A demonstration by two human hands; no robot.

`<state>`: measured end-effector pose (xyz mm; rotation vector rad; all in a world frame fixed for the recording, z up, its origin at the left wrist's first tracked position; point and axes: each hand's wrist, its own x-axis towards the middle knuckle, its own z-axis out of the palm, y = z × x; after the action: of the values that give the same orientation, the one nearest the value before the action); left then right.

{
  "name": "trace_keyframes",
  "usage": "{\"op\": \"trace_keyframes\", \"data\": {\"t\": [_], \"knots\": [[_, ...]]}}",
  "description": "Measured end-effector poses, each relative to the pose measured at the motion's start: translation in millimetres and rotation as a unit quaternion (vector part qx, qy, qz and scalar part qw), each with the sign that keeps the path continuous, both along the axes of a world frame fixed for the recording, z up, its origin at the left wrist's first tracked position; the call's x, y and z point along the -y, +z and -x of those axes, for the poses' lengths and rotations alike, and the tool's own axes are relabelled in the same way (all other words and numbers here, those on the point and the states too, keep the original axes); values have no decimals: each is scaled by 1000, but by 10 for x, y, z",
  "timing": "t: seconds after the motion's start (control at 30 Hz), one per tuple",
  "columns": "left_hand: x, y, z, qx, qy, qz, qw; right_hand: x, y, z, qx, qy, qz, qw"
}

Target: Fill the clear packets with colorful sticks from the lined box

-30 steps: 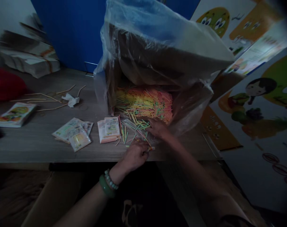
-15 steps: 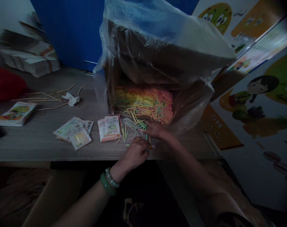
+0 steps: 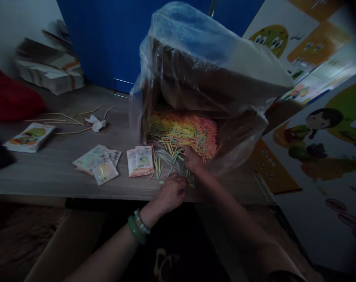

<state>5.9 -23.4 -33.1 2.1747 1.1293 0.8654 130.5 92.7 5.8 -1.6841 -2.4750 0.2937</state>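
A cardboard box lined with a clear plastic bag (image 3: 201,74) lies on its side on the wooden table (image 3: 48,172). Out of its mouth spills a heap of thin coloured sticks (image 3: 186,131), pink, yellow and green. My right hand (image 3: 192,159) rests on the loose sticks at the front of the heap, fingers curled among them. My left hand (image 3: 172,192), with bead and jade bangles on the wrist, is closed at the table's front edge on what looks like a few sticks. Small printed packets (image 3: 140,160) lie just left of the sticks.
More printed packets (image 3: 97,163) and a booklet (image 3: 29,137) lie further left, with long pale sticks and a crumpled paper (image 3: 97,123) behind them. Stacked papers (image 3: 50,72) and a red object (image 3: 13,102) sit at the far left. Illustrated posters (image 3: 318,129) cover the right.
The view has shifted slightly, so things sit further right in frame. My right hand has slid up toward the stick heap; my left hand has stayed closed at the table edge.
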Motion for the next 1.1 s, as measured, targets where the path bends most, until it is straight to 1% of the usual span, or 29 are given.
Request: {"op": "trace_keyframes", "data": {"t": [0.07,0.13,0.2,0.3,0.37,0.43,0.57,0.67,0.73,0.83,0.9,1.0,1.03,1.1], "knots": [[2,2,-1,-1,5,7,1000,-39,22,22,-18,53,-5,998],[7,9,-1,2,8,8,1000,-64,50,60,11,90,17,996],[10,14,0,2,5,6,1000,-73,72,104,57,109,36,992],[8,9,3,-3,3,1,1000,-64,83,170,109,117,21,987],[6,-5,4,-4,6,-3,1000,-54,83,209,133,98,10,986],[5,-20,2,-4,7,-5,1000,-50,89,230,143,67,20,987],[10,-34,-4,6,11,-5,1000,-79,136,211,130,21,64,989],[16,-29,-5,12,8,-7,1000,-114,161,237,98,-30,48,994],[18,-23,-4,5,14,-7,1000,-125,152,327,68,-44,38,996],[17,-24,0,-1,25,1,1000,-113,113,547,61,-48,53,996],[12,-35,-1,9,19,1,1000,-92,88,693,83,-68,43,993],[2,-59,-4,28,15,-3,999,-71,71,835,127,-105,-2,986],[0,-66,-4,31,18,-2,999,-72,70,859,139,-107,0,984],[-2,-74,-2,33,19,3,999,-90,67,881,150,-89,28,984]]}}
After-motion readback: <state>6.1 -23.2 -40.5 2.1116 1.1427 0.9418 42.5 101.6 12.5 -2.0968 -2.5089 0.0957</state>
